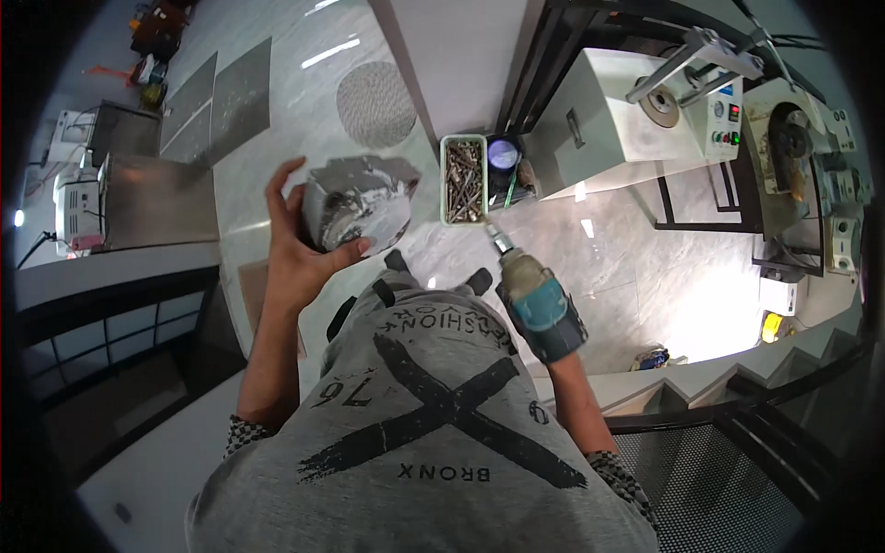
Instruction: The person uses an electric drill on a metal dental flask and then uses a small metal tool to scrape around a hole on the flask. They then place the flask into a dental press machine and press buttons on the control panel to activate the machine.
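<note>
My left hand grips a chunky grey metal casting, thumb across its lower edge and fingers around its left side. Its tilted face shows a rough, shiny hollow. A teal and tan cordless driver is in my right hand, which is mostly hidden behind the tool's body. The driver's silver chuck points up and left, its tip close to the lower right corner of a pale green tray. Loose bolts or screws fill that tray.
Beside the tray sit a purple-topped round container and a green stick. A pale cabinet machine with a disc and control buttons stands right. Left is a metal-topped table; a round woven mat lies on the floor ahead.
</note>
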### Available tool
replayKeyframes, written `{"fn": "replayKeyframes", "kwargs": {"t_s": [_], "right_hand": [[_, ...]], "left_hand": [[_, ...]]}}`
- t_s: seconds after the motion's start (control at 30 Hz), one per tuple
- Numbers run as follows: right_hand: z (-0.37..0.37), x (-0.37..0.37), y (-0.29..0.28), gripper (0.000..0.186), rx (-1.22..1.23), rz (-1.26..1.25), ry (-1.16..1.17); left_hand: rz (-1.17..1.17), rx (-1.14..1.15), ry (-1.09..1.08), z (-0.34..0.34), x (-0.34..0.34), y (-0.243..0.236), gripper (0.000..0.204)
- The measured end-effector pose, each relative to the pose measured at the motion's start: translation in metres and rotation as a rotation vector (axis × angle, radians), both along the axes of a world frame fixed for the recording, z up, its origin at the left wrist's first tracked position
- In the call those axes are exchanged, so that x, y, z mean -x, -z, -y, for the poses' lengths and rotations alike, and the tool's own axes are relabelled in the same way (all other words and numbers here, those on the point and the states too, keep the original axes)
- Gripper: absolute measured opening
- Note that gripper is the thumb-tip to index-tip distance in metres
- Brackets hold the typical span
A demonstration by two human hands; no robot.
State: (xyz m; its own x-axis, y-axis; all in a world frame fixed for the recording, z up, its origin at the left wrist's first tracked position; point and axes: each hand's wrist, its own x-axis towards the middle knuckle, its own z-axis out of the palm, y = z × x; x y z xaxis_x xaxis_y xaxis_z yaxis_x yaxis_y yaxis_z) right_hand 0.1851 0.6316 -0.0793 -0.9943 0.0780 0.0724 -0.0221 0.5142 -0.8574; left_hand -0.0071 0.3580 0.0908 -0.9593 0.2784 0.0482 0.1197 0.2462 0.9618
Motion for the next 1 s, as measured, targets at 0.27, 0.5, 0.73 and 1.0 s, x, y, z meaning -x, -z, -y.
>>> {"fn": "replayKeyframes", "kwargs": {"t_s": [0.27, 0.5, 0.73, 1.0], "right_hand": [[0.062, 0.056, 0.042, 0.068, 0.22, 0.237, -0.092], [0.173, 0.164, 0.278, 0.058, 0.933, 0.472, 0.251], [0.239, 0.3, 0.505, 0.044, 0.248, 0.252, 0.03], [0.236, 0.371, 0.712, 0.038, 0.705, 0.183, 0.347]], "left_hand": [[0.456, 0.155, -0.234, 0.131, 0.002, 0.141, 0.098], [0.825, -0.199, -0.647, 0.19, 0.023, 0.235, 0.092], [0.721, -0.252, -0.885, 0.225, 0.035, 0.366, 0.088], [1.044, -0.544, -1.039, 0.257, -0.003, 0.503, 0.07]]}}
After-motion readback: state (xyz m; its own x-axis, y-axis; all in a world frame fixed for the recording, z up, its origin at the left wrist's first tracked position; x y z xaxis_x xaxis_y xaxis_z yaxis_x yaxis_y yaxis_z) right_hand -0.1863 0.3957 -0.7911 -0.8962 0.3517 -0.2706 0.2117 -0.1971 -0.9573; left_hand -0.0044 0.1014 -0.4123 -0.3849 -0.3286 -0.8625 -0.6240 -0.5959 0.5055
